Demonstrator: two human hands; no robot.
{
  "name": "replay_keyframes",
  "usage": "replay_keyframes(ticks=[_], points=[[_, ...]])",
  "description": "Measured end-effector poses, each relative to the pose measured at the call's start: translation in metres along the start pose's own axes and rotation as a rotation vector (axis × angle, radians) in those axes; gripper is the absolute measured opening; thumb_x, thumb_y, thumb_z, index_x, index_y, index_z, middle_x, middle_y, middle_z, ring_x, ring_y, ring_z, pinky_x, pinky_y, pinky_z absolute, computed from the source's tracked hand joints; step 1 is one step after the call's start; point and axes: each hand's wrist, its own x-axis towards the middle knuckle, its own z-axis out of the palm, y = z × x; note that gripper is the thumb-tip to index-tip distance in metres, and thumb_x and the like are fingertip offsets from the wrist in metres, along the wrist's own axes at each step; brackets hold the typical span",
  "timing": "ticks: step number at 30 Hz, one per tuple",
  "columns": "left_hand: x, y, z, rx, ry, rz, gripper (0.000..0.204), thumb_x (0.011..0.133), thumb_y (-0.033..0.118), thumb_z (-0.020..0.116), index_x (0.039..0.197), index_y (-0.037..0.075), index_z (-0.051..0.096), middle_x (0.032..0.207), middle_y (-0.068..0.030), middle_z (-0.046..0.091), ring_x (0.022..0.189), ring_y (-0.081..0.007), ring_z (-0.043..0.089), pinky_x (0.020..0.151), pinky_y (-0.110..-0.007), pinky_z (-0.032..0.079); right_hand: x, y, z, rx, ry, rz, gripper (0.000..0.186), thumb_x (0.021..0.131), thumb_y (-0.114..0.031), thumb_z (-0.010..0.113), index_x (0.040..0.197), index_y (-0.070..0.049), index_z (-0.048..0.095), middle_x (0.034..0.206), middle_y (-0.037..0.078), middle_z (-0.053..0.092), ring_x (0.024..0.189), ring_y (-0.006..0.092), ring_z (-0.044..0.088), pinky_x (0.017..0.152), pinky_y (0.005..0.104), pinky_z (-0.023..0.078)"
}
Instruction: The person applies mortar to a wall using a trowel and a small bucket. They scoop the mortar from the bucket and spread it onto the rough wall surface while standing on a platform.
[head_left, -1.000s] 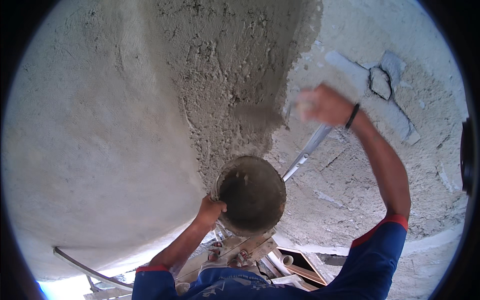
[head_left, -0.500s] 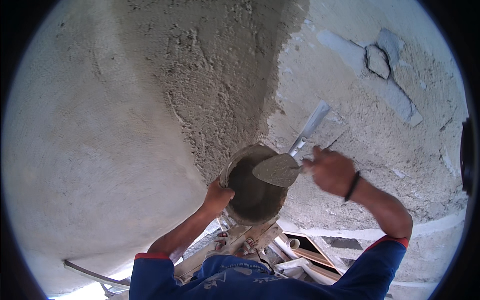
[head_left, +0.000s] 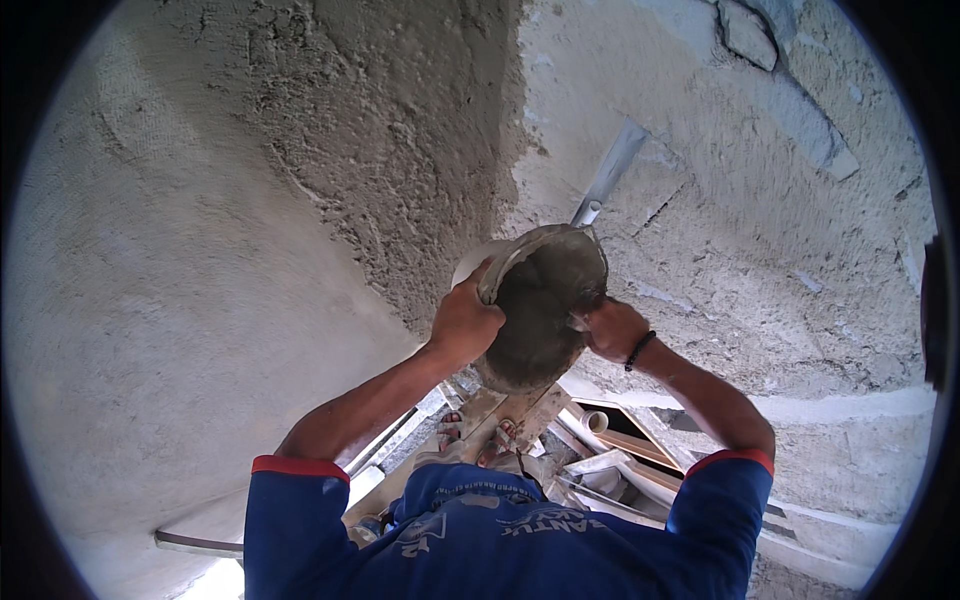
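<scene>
A round bucket (head_left: 512,250) of wet grey mortar (head_left: 535,305) is tilted up in front of me. My left hand (head_left: 468,318) is closed around its left rim, thumb on the inside. At the right side of the bucket, my right hand (head_left: 612,328) is closed on a trowel (head_left: 577,321), of which only a bit by the fingers shows. Its blade is hidden, apparently down in the mortar. Behind the bucket, the wall carries a band of rough, dark wet mortar (head_left: 385,120).
Smoother pale plaster (head_left: 170,330) lies left of the wet band. A flat light strip (head_left: 612,170) and small pipe end (head_left: 594,208) stick out beyond the bucket. Below, my sandalled feet stand on wooden planks (head_left: 520,410), beside a pipe (head_left: 595,421) and boards.
My right hand has swung left and down, taking the trowel from above the bucket into it. The bucket now tips more, and the wall has shifted up and left in view.
</scene>
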Motion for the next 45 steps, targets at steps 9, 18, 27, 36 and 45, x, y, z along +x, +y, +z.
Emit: replay_keyframes(ticks=[9,18,27,36,45], points=[[-0.008,-0.006,-0.006,-0.466,0.018,-0.071,0.05,0.063,-0.005,0.053,0.113,-0.005,0.058,0.086,-0.0074,0.061,0.076,-0.0173,0.054,0.07,-0.03,0.047,-0.009,-0.006,0.008,0.332,0.067,0.013,0.046,0.075,-0.025,0.064,0.119,-0.012,0.059,0.087,0.017,0.067,0.083,0.035,0.065,0.077,0.0446,0.053],[-0.014,-0.053,-0.003,-0.64,0.139,-0.18,0.044,0.062,-0.005,0.055,0.106,-0.004,0.059,0.084,-0.0078,0.059,0.075,-0.0197,0.055,0.07,-0.032,0.046,-0.002,0.004,-0.069,0.393,0.151,-0.043,0.045,0.069,-0.017,0.069,0.112,-0.007,0.06,0.092,0.018,0.066,0.084,0.0348,0.065,0.074,0.0421,0.053],[-0.017,-0.055,-0.014,-0.703,0.177,-0.23,0.038,0.062,-0.002,0.055,0.1,-0.004,0.059,0.082,-0.0035,0.057,0.073,-0.0148,0.051,0.065,-0.029,0.044,0.017,0.01,-0.075,0.301,0.123,-0.085,0.041,0.071,-0.018,0.069,0.109,-0.005,0.06,0.091,0.019,0.066,0.085,0.0356,0.064,0.076,0.043,0.052],[-0.047,-0.104,-0.002,-0.734,0.262,-0.263,0.051,0.063,-0.004,0.054,0.114,-0.004,0.056,0.094,-0.0109,0.064,0.083,-0.0215,0.059,0.076,-0.034,0.048,0.017,0.008,-0.178,0.363,-0.152,-0.216,0.033,0.07,-0.013,0.07,0.099,-0.004,0.057,0.091,0.017,0.065,0.084,0.0321,0.065,0.076,0.0391,0.052],[-0.067,-0.18,0.039,-0.825,0.335,-0.422,0.05,0.06,-0.006,0.055,0.11,-0.004,0.06,0.093,-0.0118,0.065,0.08,-0.0235,0.061,0.072,-0.036,0.049,0.143,0.048,-0.222,0.102,0.161,-0.195,0.022,0.083,-0.024,0.063,0.097,-0.008,0.066,0.087,0.008,0.063,0.073,0.0194,0.061,0.069,0.0332,0.054]])
